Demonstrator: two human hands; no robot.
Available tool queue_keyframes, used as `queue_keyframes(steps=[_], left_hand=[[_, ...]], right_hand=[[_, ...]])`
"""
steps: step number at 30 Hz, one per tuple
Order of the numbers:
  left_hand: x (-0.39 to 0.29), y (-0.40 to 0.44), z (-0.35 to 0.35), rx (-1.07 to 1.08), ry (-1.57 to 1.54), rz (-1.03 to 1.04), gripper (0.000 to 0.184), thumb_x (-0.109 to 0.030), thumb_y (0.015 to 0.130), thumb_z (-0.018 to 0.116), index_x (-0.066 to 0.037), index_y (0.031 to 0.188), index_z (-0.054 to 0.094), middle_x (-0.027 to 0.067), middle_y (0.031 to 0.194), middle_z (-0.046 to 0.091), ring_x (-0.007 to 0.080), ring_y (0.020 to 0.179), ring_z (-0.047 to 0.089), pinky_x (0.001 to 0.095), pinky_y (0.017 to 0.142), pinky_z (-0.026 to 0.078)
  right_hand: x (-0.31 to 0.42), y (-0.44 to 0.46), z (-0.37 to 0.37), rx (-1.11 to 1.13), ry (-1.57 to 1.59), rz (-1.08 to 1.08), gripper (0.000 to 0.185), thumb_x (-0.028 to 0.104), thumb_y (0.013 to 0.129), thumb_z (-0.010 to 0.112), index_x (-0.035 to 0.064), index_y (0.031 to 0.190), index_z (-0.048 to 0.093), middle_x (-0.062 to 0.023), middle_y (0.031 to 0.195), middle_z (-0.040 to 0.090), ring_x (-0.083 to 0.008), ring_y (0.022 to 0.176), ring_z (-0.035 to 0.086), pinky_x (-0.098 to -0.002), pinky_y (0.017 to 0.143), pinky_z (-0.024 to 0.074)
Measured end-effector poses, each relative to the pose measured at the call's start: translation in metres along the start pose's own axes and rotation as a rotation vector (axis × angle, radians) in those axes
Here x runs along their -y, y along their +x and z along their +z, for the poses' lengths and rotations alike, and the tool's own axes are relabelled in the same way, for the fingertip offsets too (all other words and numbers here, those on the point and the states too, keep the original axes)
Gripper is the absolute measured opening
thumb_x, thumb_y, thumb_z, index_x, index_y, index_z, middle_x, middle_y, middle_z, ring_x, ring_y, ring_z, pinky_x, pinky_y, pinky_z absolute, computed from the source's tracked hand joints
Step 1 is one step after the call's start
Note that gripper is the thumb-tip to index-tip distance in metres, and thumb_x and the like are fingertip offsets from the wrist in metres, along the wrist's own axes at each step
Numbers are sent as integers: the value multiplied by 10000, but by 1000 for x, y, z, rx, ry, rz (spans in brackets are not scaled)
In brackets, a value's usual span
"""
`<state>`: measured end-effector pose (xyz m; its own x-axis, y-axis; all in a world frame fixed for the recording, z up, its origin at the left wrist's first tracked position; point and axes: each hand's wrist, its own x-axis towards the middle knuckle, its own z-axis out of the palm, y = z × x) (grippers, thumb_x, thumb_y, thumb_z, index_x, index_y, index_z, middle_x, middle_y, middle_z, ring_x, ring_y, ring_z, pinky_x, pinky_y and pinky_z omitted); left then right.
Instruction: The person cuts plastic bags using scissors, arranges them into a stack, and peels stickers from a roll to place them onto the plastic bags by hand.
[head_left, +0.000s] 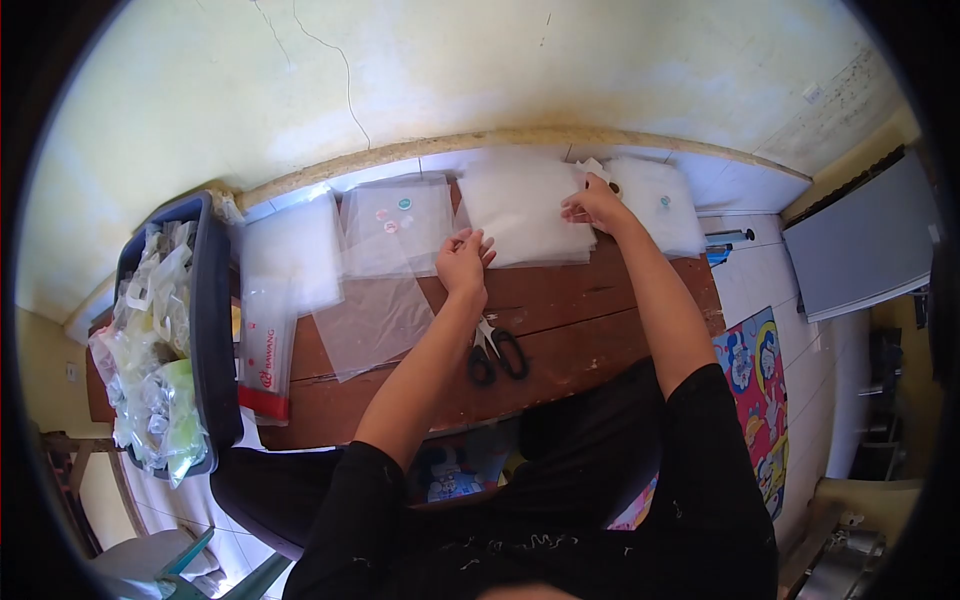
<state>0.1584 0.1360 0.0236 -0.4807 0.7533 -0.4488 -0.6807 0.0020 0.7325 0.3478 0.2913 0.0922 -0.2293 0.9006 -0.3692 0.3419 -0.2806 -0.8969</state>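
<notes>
My left hand [463, 264] is at the left edge of a stack of clear plastic bags [515, 215], fingers loosely bent and apart. My right hand [597, 205] reaches over the right side of that stack, its fingers spread. Just beyond its fingertips is a small crumpled white piece [591, 168], partly hidden by the hand; whether they touch, I cannot tell. Left of the stack lie clear bags [400, 245] with round stickers [404, 204] on them. Black-handled scissors [496, 352] rest on the brown wooden table [560, 310] below my left hand.
A dark bin [212, 340] full of plastic packaging [155, 350] stands at the left. Next to it are a red-printed packet [265, 350] and another bag stack [290, 250]. More bags [655, 210] lie at the right. A wall [450, 80] rises behind; a colourful mat [755, 390] covers floor at right.
</notes>
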Motion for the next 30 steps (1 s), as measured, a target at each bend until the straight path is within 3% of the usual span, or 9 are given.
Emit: queue_keyframes(steps=[11,14,16,17,19,23,25,28,30], left_hand=[[-25,4,-15,159,640,44,232,-207,920,596,23,892,610,126,725,661,153,455,603,245,350,419],[-32,-3,-13,181,798,71,222,-208,898,625,14,884,625,122,722,670,202,511,632,295,426,470],[-34,-8,-8,86,1145,528,189,-185,874,640,-10,946,646,144,886,684,265,812,675,385,665,525],[-30,-7,-8,88,1147,528,189,-185,874,640,-10,946,646,144,886,684,265,812,675,385,665,525],[-23,-2,-8,231,1220,1261,221,-215,859,652,-47,1001,671,137,1083,651,283,1067,591,428,882,468],[-11,-7,-13,348,1478,1176,244,-243,856,646,-72,1025,691,127,1229,583,297,1158,518,426,944,431],[-9,-11,-11,414,1563,1031,257,-266,862,640,-82,1030,701,123,1206,593,299,1096,545,424,924,444],[-2,-9,-11,439,1592,1035,251,-249,857,642,-94,1043,706,117,1182,590,297,1073,544,429,912,446],[-3,-12,-8,435,1596,1086,253,-247,854,643,-92,1043,706,114,1168,590,296,1065,542,428,906,447]], right_hand=[[-43,32,-9,-241,-148,-207,444,-96,826,541,-60,1257,442,-178,885,651,-196,619,651,-304,558,566],[-45,36,-7,-249,-166,-216,425,-81,849,522,-56,1267,447,-181,924,661,-190,611,647,-295,560,558],[-51,41,-5,-227,-210,-248,412,-70,867,504,-46,1275,451,-166,943,671,-185,616,659,-285,546,547],[-51,38,-4,-229,-208,-247,412,-70,867,504,-46,1275,451,-166,943,671,-185,616,659,-285,546,547],[-49,35,3,-286,-275,-296,413,-26,835,558,-32,1242,494,-201,964,664,-284,738,690,-371,659,555],[-56,36,14,-536,-547,-704,409,17,846,590,-10,1246,511,-258,1154,600,-354,1035,622,-415,888,496],[-59,31,22,-548,-692,-862,431,62,840,629,1,1253,519,-274,1310,503,-381,1267,448,-426,1044,380],[-50,14,28,-145,-725,-637,490,145,849,637,18,1301,496,-263,1393,436,-399,1312,401,-407,1079,357],[-63,16,36,-123,-794,-636,507,196,861,626,29,1320,488,-259,1422,402,-406,1330,374,-425,1095,336]])
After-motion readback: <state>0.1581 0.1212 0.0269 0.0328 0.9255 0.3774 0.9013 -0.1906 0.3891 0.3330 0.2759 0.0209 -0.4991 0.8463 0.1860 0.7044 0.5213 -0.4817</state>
